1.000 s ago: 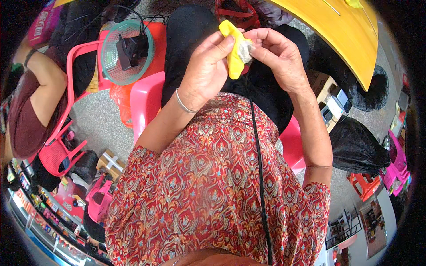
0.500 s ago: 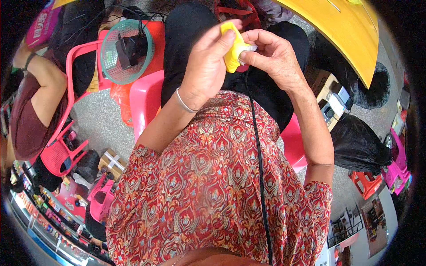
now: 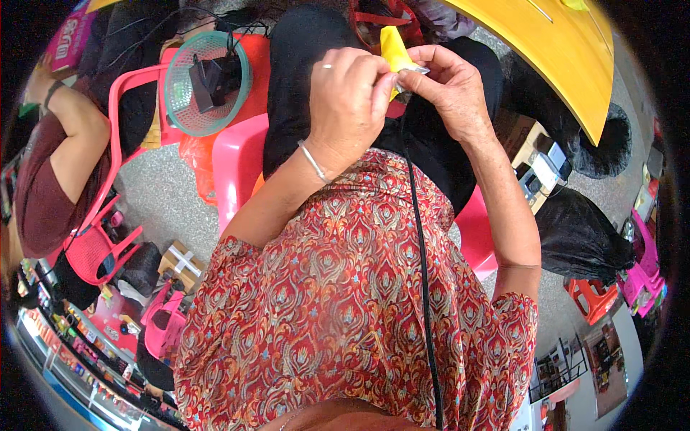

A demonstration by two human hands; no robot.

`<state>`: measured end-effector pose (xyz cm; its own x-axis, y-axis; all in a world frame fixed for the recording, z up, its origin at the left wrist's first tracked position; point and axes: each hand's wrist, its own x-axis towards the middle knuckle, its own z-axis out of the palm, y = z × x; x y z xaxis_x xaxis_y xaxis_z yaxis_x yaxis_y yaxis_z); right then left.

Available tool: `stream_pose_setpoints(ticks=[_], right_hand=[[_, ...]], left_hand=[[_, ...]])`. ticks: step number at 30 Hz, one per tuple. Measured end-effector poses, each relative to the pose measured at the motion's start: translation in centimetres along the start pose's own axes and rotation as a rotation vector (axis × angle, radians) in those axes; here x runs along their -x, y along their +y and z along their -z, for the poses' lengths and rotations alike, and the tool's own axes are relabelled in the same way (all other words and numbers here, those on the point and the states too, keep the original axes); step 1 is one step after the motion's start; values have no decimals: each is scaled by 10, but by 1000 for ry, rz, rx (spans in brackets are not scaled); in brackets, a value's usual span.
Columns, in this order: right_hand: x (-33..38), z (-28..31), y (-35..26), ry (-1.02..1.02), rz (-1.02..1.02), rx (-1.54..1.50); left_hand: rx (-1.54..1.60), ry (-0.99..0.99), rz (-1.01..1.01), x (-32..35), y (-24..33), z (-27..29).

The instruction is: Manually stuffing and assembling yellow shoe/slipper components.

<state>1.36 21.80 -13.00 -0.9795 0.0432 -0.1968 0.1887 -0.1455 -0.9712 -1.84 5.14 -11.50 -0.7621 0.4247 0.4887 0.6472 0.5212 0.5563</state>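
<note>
Above my lap, a soft-looking bright yellow piece (image 3: 393, 47) stands up between my two hands, its kind unclear. A small whitish, partly see-through bit (image 3: 415, 68) sticks out at its lower right side. My right hand (image 3: 454, 90) pinches the yellow piece and this bit between thumb and fingers. Turned with its back upward, my left hand (image 3: 346, 100) has its thumb and fingertips closed at the lower left edge of the yellow piece. My left fingers hide part of that edge, so what exactly they grip there cannot be seen.
A yellow tabletop (image 3: 568, 65) curves in at the upper right. At the left, a green mesh basket (image 3: 172, 93) holding black items sits on a red chair (image 3: 257, 65). Another person's arm (image 3: 79, 136) is at far left. A black bag (image 3: 582, 233) lies right.
My left hand has rolled over from palm-inward to back-upward and now grips lower on the yellow piece. The piece's upper end has swung right. My right hand stays nearly in place.
</note>
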Motion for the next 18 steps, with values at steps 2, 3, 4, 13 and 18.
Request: stream_pose_setpoints(ticks=[2,3,4,13,18], right_hand=[[-1,0,4,33,15,45],[-1,0,6,35,16,44],[-1,0,7,51,31,96],[-4,2,12,83,51,116],[-5,4,13,27,63,131]], left_hand=[[-135,-15,-93,0,-1,-4],[-135,-16,-94,1,-3,-5],[-152,-37,-104,2,-4,-6],[-138,-46,-118,1,-8,-12],[-73,-31,-132,0,-14,-14]])
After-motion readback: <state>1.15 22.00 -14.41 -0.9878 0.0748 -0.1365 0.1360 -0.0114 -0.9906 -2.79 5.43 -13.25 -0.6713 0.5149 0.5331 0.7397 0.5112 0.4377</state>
